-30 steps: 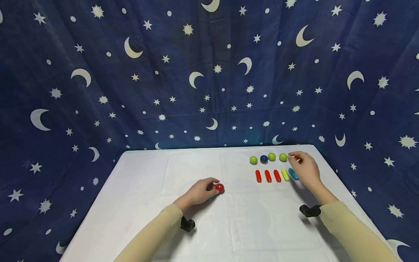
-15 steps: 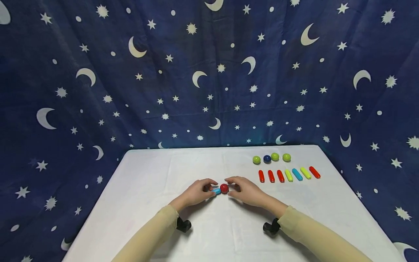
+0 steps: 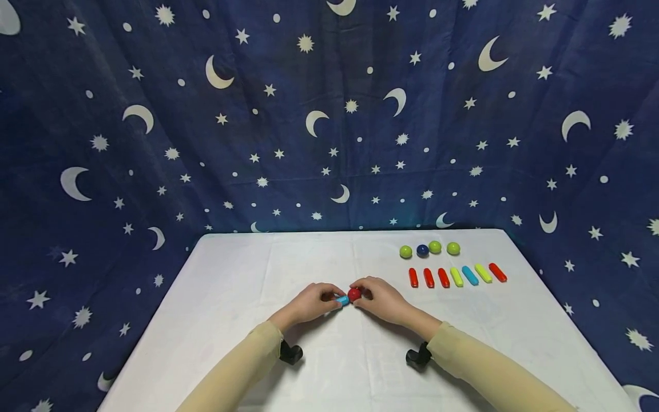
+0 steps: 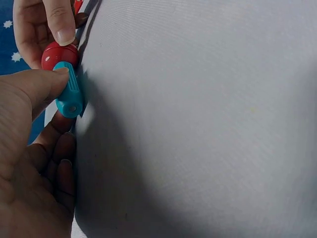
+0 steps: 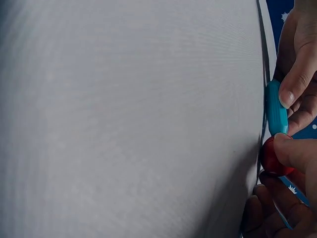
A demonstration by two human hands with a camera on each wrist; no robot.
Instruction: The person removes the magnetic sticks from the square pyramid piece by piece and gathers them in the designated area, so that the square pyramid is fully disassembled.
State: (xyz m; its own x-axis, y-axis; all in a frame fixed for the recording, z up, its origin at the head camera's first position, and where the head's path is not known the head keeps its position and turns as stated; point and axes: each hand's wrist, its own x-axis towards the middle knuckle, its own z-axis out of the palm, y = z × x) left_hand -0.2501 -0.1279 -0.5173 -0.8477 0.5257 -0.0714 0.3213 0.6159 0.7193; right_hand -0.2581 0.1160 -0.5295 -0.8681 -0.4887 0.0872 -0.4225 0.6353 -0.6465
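Near the middle of the table, my left hand (image 3: 309, 302) pinches a short light-blue plastic rod (image 3: 342, 300) between thumb and fingers. From the other side, my right hand (image 3: 383, 301) grips a red ball (image 3: 354, 294), thumb and fingertips on it. One end of the rod touches the ball, as both wrist views show. In the left wrist view the rod (image 4: 70, 94) has a ribbed side and a small round spot at its near end. The right wrist view has the ball (image 5: 271, 157) partly hidden by the thumb.
Toward the back right of the white table (image 3: 247, 263) lies a row of red, yellow and blue rods (image 3: 444, 278). Behind them sit three lime-green balls (image 3: 435, 246) and a dark blue ball (image 3: 423, 250). A starry navy curtain (image 3: 288, 166) hangs around the table.
My right hand has come from the back right, beside the rods and balls, to the middle and now grips the red ball. My left hand has stayed nearly still with the blue rod.
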